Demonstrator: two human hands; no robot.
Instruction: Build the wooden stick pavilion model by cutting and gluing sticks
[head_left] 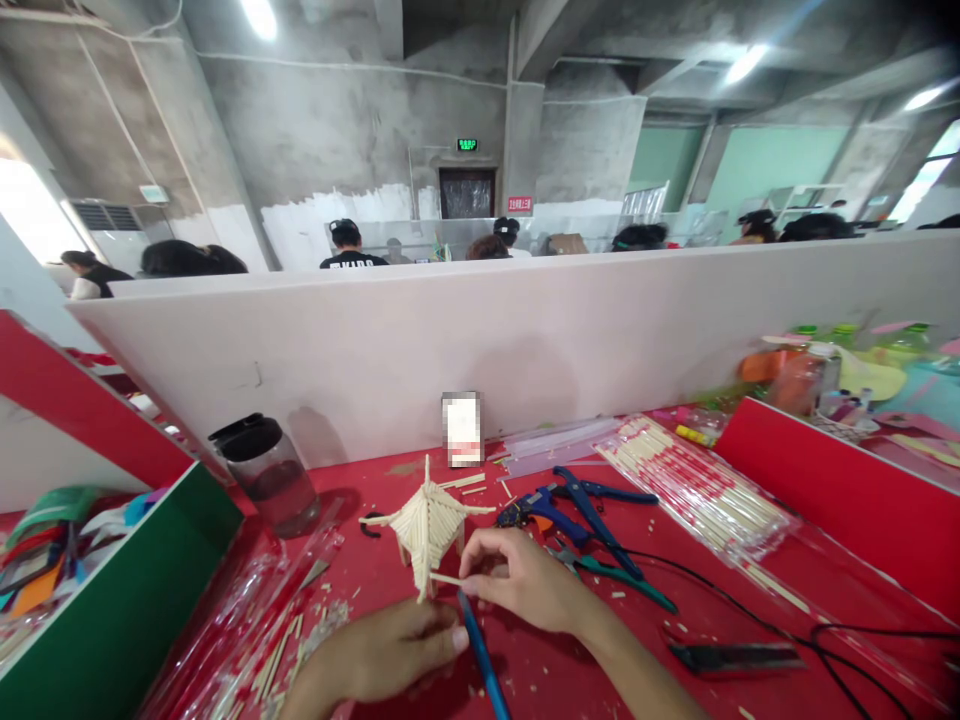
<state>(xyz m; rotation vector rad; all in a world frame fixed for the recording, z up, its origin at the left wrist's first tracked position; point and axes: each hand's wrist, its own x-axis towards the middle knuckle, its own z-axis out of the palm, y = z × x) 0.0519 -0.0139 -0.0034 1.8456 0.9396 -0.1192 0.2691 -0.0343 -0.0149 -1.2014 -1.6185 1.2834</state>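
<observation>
A small pavilion-like model (426, 525) built from pale wooden sticks stands on the red tabletop, its roof corners jutting outward. My right hand (517, 580) is at its near right side, thumb and forefinger pinching a short wooden stick (448, 579). The stick's far end meets the model's front corner. My left hand (394, 645) rests low in front of the model, back upward, fingers bent together. What those fingers grip, if anything, is hidden. Just right of the left thumb lies a slim blue rod-shaped tool (484, 655).
Right of the model lie a blue glue gun (544, 510), green-handled pliers (626, 580), a black utility knife (735, 657) and a black cable (720, 578). Bagged sticks (697, 485) lie farther back. A dark-lidded bottle (270, 480) stands left, before a white partition (390, 350). Offcuts litter the table.
</observation>
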